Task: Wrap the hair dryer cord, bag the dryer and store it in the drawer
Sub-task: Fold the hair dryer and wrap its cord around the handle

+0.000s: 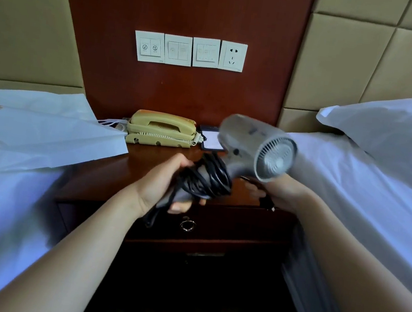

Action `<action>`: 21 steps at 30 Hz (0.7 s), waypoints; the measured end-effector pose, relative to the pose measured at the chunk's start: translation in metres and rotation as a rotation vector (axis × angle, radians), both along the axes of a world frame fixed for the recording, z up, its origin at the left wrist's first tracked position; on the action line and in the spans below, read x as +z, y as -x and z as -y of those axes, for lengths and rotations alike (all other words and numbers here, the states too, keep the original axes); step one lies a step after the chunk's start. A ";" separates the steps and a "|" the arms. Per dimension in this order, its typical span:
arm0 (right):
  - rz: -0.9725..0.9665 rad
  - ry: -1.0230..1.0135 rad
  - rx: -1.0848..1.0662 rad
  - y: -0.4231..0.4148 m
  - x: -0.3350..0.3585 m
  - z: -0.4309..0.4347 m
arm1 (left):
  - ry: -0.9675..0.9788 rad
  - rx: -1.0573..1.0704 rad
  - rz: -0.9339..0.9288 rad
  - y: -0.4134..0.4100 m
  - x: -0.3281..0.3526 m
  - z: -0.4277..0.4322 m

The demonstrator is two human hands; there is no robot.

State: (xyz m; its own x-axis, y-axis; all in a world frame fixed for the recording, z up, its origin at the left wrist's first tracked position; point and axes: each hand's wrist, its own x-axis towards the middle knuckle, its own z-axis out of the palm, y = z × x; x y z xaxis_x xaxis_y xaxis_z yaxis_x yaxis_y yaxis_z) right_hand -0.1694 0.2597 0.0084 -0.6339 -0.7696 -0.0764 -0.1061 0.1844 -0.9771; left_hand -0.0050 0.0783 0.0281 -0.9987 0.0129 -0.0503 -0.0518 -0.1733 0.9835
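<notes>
Fingers of our left hand [162, 184] curl round the handle of the grey plastic hair dryer [248, 145], over the black cord [207, 179] coiled on it. Just right of that grip, our right hand [282, 194] pinches the cord's black plug [268, 203]. Below the grip sits the dark wooden drawer [242, 228], closed; the white paper bag [33, 128] lies well left of it.

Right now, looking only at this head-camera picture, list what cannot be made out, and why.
Head view:
1. Nozzle of the hair dryer: it faces away and is blurred by motion.
2. Inside of the drawer: its shut front hides it.
3. Symbols on the wall switches: too small.
4. The dark pad beside the telephone: partly covered by the hair dryer.
5. Print on the white bag: small and blurred.
</notes>
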 end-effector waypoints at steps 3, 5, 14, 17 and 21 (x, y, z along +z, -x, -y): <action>-0.079 0.039 0.157 -0.025 0.012 0.018 | -0.052 0.185 -0.089 0.006 -0.004 0.011; -0.184 -0.004 0.152 -0.032 0.015 0.026 | -0.031 0.321 -0.112 0.007 -0.005 0.014; -1.097 -0.247 0.080 -0.074 0.021 0.037 | -0.082 0.634 -0.047 0.009 0.001 0.016; -1.209 -0.218 0.061 -0.087 0.021 0.040 | -0.053 0.733 -0.020 0.010 -0.001 0.018; -1.265 0.035 0.066 -0.103 0.021 0.045 | -0.066 0.833 0.045 0.016 -0.003 0.014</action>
